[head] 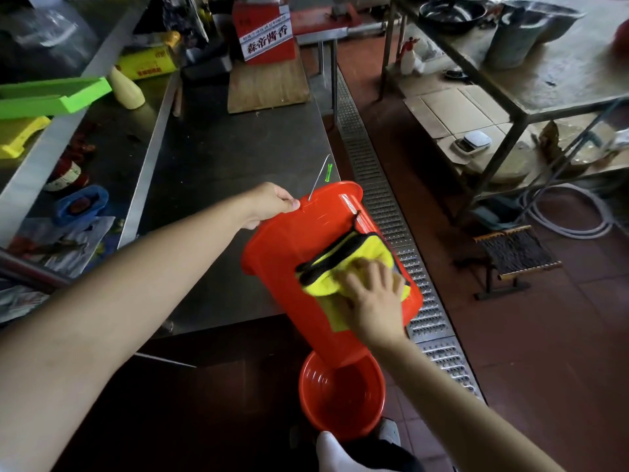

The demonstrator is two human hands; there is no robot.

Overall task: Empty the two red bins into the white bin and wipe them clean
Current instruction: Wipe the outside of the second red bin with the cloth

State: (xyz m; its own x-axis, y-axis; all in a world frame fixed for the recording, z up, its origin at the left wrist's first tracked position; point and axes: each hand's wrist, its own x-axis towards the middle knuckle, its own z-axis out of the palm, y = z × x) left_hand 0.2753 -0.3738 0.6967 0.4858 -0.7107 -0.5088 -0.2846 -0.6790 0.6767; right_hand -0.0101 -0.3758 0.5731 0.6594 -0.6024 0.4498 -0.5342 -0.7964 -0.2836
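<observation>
The left hand (272, 202) pinches the rim of a red bin (306, 253), thumb on top, the other fingers tucked out of sight beneath it. The bin is tipped on its side, mouth end away from the person, hanging off the near right corner of the steel surface (231, 172); whether it touches that edge is hard to say. The right hand (372, 294) lies flat on the bin's wall, fingers spread and straight, pressing a yellow cloth (347, 264) with black trim against it; part of the cloth is buried under the palm. Right below sits the second red bin (342, 396), upright on the floor, its far rim covered by the tilted one, and its inside too dim to read. Something white (332, 451) pokes in at the bottom edge, cut off; it cannot be made out. The surface runs away from here: a wooden board (269, 86) carrying a red box (263, 32) with Chinese lettering, a thin metal rod (319, 177) near the corner. On the left a green tray (51, 95) and blurred clutter. A metal drain grate (381, 199) runs along the reddish floor tiles (510, 335). Across it stands a metal-frame table (510, 80) with pots on top, a low stool (517, 253) and a coiled hose (571, 212).
</observation>
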